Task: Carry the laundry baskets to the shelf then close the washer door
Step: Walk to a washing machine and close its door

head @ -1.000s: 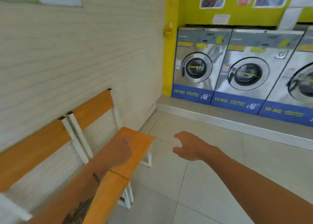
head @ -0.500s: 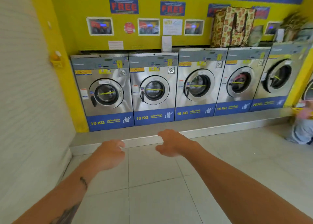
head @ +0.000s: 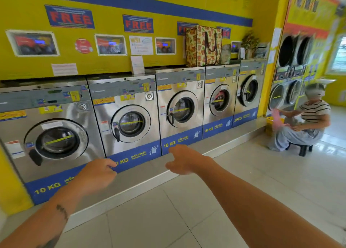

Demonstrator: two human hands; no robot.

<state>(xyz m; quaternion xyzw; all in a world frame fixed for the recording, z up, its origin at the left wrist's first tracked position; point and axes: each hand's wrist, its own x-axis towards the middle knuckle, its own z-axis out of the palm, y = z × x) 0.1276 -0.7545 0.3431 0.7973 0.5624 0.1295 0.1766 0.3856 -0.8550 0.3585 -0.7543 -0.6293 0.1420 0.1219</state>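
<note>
Reaching out ahead of you, both arms are bare and both hands carry nothing. Your left hand (head: 95, 174) is loosely curled, fingers bent in, nothing between them, floating in front of the blue kick panel of the 10 KG washers. Your right hand (head: 184, 160) is relaxed and half open, thumb up, palm turned inward, also empty, in front of the grey step (head: 142, 174) under the machines. Small tattoo on the left forearm near the wrist.

Row of five steel front-load washers along the yellow wall: first 10 KG washer (head: 50, 135) far left, second 10 KG washer (head: 129, 118) next, then a 15 KG washer (head: 180, 109), another 15 KG washer (head: 220, 97) with pinkish laundry behind the glass, and a 20 KG washer (head: 248, 90) at the corner. Doors on the first four look flush and closed; the 20 KG door (head: 245, 91) is hard to judge at this angle, cannot tell if it stands ajar.

No laundry basket clearly visible near you. A yellow crate-like thing (head: 269, 124) sits on the floor beside the seated person (head: 307, 122) at right, too blurred to confirm as a basket. That person sits low on a dark stool, striped top, holding a pink cloth (head: 277, 120), in front of stacked dryers (head: 292, 73). A patterned tote bag (head: 203, 45) stands on top of the 15 KG machines. White tile floor (head: 168, 216) under your arms.
</note>
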